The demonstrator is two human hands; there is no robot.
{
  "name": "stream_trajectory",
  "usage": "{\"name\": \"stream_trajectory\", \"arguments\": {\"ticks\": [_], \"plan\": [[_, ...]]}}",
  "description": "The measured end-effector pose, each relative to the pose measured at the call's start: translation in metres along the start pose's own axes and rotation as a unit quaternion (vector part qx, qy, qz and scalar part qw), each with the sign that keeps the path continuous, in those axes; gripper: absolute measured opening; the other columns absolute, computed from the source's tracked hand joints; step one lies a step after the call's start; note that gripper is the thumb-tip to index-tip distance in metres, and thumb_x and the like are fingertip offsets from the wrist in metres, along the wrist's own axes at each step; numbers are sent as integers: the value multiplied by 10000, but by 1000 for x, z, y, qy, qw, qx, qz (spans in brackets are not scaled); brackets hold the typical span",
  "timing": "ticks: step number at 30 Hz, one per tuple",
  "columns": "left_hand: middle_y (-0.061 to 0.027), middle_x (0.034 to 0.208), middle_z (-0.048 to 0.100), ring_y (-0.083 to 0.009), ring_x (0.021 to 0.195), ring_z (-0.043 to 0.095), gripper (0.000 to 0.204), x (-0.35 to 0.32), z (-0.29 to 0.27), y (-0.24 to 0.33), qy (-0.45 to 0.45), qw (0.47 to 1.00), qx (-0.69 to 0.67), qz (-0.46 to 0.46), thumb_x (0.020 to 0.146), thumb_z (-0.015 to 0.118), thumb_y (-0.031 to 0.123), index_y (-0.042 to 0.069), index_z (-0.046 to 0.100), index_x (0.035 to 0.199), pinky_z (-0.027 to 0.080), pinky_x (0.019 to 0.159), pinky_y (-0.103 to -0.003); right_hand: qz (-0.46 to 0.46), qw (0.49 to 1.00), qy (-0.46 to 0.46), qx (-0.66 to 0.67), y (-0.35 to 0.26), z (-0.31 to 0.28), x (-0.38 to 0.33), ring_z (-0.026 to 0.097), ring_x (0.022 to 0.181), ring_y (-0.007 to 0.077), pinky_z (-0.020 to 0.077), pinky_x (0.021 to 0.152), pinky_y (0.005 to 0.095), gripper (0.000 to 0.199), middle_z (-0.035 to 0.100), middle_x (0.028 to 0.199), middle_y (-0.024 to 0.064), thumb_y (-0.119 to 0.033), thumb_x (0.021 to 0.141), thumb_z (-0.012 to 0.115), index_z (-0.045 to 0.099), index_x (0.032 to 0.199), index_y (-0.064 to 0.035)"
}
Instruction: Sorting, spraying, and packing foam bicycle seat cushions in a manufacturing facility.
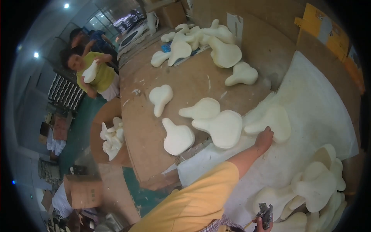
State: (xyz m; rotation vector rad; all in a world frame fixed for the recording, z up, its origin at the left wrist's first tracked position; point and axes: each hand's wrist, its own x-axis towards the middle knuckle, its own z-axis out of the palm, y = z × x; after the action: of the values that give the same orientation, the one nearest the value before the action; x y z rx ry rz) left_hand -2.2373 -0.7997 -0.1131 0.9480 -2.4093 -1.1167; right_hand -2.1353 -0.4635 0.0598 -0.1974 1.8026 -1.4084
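Note:
My left hand [264, 140], at the end of a yellow-sleeved arm, grips the side of a cream foam bicycle saddle pad [279, 123] lying on the white sheet [320, 104]. Its fingers are bent over the edge near the narrow nose. At the lower edge my right hand [263, 226] is closed around a dark grey, lumpy tool [264, 210] whose kind I cannot make out. Left of my left hand lie two overlapping saddle pads, one of them a wide pad [224, 129]. Another pad [177, 137] rests nose-up beside them.
A heap of saddle pads [315, 185] fills the lower right. More are piled at the table's far end [179, 48]. A round cardboard bin [98, 131] with pads stands left of the brown table [135, 154]. Beyond it, a person in a yellow-green top [98, 71] holds a pad.

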Motion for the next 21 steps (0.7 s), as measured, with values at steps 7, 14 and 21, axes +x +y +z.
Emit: {"name": "stream_trajectory", "arguments": {"ticks": [7,14,21], "plan": [[-133,966,536,-329,845,576,83,-46,-41,32,-15,995,-59,77,809,553,75,23,612,836,477,749,-406,26,998,32,-52,10,-14,-15,585,804,148,476,707,264,544,608,1043,76,-112,850,634,426,1349,-52],[-105,1023,562,-286,903,583,129,-177,-135,-8,-85,981,-61,161,817,572,97,47,633,918,482,794,-358,-54,997,9,-55,-2,4,-55,582,839,154,484,711,275,532,601,1092,92,-88,865,607,407,1356,-34],[-103,1049,553,-279,907,584,126,-268,-173,-52,-134,980,-11,145,781,561,50,28,628,885,481,796,-354,-107,990,-25,-85,1,21,-81,571,855,140,493,722,264,525,592,1128,98,-43,868,590,393,1353,-4]]}}
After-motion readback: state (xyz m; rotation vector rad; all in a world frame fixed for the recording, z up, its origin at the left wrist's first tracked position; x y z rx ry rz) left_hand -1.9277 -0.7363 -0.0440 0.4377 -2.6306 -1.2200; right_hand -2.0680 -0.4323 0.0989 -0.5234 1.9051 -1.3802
